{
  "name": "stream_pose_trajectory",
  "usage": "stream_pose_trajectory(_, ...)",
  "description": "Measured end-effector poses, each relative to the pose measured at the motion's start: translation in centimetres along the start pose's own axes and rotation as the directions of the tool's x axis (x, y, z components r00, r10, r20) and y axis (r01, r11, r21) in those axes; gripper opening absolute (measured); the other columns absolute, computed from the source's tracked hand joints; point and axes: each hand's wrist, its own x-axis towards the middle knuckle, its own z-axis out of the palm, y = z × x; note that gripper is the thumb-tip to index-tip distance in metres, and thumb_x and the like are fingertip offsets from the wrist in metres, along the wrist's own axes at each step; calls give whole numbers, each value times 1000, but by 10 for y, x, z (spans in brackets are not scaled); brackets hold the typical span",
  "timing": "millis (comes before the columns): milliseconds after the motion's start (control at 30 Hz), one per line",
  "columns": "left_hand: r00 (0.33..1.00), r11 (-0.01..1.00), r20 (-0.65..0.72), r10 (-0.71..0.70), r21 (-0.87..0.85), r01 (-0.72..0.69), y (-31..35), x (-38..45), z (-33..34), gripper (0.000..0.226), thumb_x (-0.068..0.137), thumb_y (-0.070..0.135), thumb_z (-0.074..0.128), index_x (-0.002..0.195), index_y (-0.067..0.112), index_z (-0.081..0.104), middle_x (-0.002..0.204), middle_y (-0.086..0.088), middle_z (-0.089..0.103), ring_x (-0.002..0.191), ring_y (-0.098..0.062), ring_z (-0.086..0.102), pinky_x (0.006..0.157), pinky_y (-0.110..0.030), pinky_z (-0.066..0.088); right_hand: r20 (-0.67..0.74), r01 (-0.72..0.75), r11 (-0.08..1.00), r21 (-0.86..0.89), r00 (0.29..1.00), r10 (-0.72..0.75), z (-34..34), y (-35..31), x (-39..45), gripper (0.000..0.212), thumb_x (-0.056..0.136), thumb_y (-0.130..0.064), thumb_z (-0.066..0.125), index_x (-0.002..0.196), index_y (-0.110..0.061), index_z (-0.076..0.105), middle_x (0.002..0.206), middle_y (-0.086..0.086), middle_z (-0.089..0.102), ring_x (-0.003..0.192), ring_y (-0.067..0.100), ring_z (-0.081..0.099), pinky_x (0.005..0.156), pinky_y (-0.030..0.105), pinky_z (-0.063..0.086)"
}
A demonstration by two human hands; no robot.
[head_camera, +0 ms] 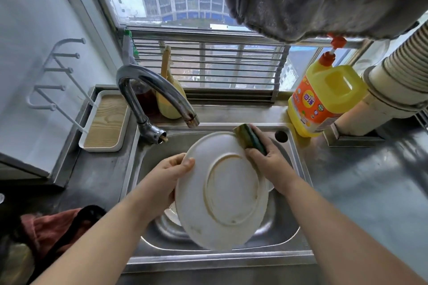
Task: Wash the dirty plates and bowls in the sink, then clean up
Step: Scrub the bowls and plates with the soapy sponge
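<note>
Over the sink [298, 169], the left hand [166, 176] grips the plate [222, 192], underside up, long axis 12-to-6 o'clock, while the right hand [268, 157] grips the sponge [251, 137] at its 1 o'clock rim.

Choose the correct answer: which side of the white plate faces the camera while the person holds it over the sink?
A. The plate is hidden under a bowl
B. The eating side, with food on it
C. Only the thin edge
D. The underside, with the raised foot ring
D: the plate shows its underside with the round foot ring, held at the rim by the left hand, while the right hand holds a sponge at its upper edge.
</note>
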Motion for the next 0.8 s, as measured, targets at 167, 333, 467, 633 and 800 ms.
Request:
stream_pose_trajectory(167,990,998,-127,60,-7,-61,-9,18,15,15,92,14,56,84,3,61,71,-11,65,57,-16,60,55,-24,51,-53,131,771,-623,977,-208,38,-15,-6,55,93,-48,46,139,-60,19,122,5,38,118,17,33,106,28,26)
stream_pose_trajectory(333,979,974,-168,119,-171,-148,-15,9,27,14,91,4,55,90,-4,67,79,-19,71,64,-23,67,59,-28,57,58,260,613,-746,942,-330,91,-4,-58,57,88,-64,19,145,-55,16,136,1,23,124,21,20,109,38,13)
stream_pose_trajectory(467,952,973,-257,168,-109,-201,-20,4,34,22,97,9,49,80,4,61,59,-2,66,49,-10,59,44,-19,47,-192,-33,654,-755,966,-172,59,-20,0,51,97,-49,33,148,-40,26,139,7,23,127,27,23,110,38,14)
stream_pose_trajectory(633,944,954,-276,179,-187,-235,-10,6,29,22,96,11,52,78,5,61,64,-7,67,54,-15,61,50,-22,51,-15,230,685,-691,943,-331,89,-27,-45,54,97,-45,40,148,-45,21,135,-1,14,126,20,16,112,35,12)
stream_pose_trajectory(800,928,964,-272,253,-10,-266,-18,4,34,15,95,4,52,83,3,61,66,-4,64,65,-18,56,57,-25,48,-195,-147,771,-620,980,30,61,-30,7,56,100,-42,37,150,-41,14,137,14,26,126,29,24,110,39,18)
